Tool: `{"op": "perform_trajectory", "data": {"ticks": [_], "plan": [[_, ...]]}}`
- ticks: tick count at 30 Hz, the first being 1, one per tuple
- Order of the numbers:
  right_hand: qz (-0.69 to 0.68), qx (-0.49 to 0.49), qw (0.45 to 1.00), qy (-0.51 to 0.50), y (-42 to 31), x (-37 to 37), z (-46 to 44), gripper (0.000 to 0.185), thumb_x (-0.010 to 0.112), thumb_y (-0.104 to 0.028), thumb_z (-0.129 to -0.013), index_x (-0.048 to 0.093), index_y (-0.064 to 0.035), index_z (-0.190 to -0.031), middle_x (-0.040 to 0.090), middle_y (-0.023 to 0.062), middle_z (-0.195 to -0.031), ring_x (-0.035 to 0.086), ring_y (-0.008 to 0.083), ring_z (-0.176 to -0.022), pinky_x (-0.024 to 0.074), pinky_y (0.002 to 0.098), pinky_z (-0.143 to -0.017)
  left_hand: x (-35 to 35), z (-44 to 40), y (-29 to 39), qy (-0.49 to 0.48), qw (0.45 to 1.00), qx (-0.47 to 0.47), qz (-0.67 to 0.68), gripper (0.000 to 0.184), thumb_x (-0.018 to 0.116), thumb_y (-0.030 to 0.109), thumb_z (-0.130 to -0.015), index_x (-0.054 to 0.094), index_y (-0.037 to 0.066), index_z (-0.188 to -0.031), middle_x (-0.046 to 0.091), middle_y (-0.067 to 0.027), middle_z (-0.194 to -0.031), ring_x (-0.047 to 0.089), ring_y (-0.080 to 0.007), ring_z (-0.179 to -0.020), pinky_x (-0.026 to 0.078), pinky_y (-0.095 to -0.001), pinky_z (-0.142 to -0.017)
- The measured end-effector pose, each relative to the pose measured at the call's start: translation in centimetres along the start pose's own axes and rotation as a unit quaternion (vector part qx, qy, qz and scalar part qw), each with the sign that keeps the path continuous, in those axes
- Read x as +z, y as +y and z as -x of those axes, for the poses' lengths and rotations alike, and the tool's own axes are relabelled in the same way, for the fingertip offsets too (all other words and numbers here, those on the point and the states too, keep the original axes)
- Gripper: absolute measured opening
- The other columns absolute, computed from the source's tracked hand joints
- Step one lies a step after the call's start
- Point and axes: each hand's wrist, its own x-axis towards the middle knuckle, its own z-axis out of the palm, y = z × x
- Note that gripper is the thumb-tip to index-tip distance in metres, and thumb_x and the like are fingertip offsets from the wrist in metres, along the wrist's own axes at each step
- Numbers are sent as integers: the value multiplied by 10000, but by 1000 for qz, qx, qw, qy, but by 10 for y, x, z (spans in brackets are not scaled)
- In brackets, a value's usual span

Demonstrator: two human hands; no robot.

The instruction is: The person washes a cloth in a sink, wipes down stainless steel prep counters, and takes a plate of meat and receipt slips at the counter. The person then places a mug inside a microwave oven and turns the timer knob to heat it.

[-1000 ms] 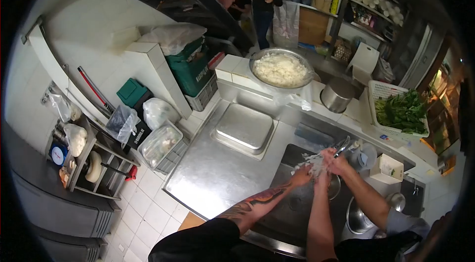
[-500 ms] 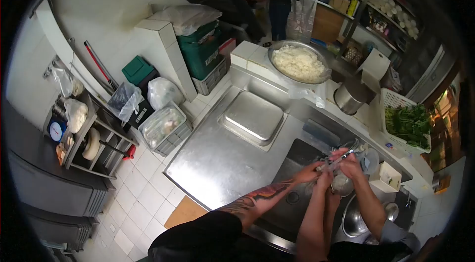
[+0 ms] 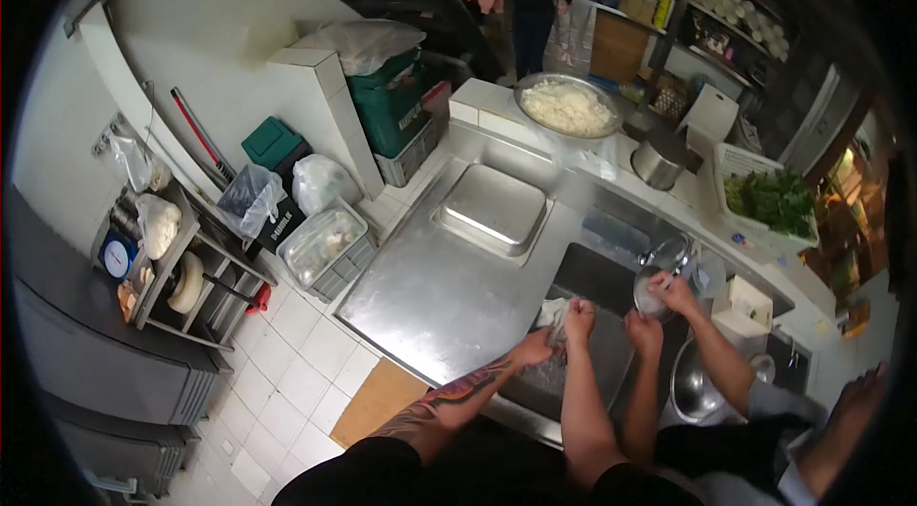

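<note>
A wet, whitish rag [image 3: 553,314] is bunched between my two hands over the sink [image 3: 592,277]. My left hand [image 3: 535,349], at the end of the tattooed arm, is closed on its near side. Beside it, my right hand [image 3: 579,322] is clenched around the other side of the rag. Water drips and splashes in the basin below. To the right, a co-worker's hands [image 3: 647,332] hold a round metal bowl [image 3: 650,292] near the faucet [image 3: 680,262].
A lidded steel pan [image 3: 495,208] is set in the counter [image 3: 411,296] at left. On the ledge behind stand a bowl of white shreds [image 3: 568,107], a steel pot [image 3: 659,162] and a basket of greens [image 3: 772,200]. More metal bowls [image 3: 695,382] lie at right. A person [image 3: 535,4] stands far back.
My hands have moved left, away from the faucet and the co-worker's hands, with the rag now showing between them. The co-worker's hands stay near the faucet, where the metal bowl shows more plainly.
</note>
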Motion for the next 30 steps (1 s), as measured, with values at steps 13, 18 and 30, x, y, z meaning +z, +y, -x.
{"op": "perform_trajectory", "data": {"ticks": [13,18,30], "plan": [[481,-4,876,-36,87,-41,196,329,557,-303,-916,685,-13,-1004,681,207,-967,655,399,-868,515,498,-733,-167,134,-164,262,927,113,-244,515,632,112,-746,527,-4,-1237,511,-196,-1315,470,-368,-1246,389,-439,-1048],[521,-24,846,110,104,-15,215,288,577,-281,-897,681,-24,-976,694,167,-912,670,360,-839,531,463,-702,-221,202,-186,343,867,212,-292,431,637,112,-765,567,72,-1189,476,-153,-1349,433,-336,-1268,359,-455,-1058],[393,-87,912,74,8,-1,262,121,576,-179,-893,596,-62,-867,636,150,-868,594,378,-856,416,464,-829,-210,196,-156,367,858,138,-332,348,646,288,-808,629,124,-1114,538,-94,-1320,468,-284,-1243,303,-479,-1041]]}}
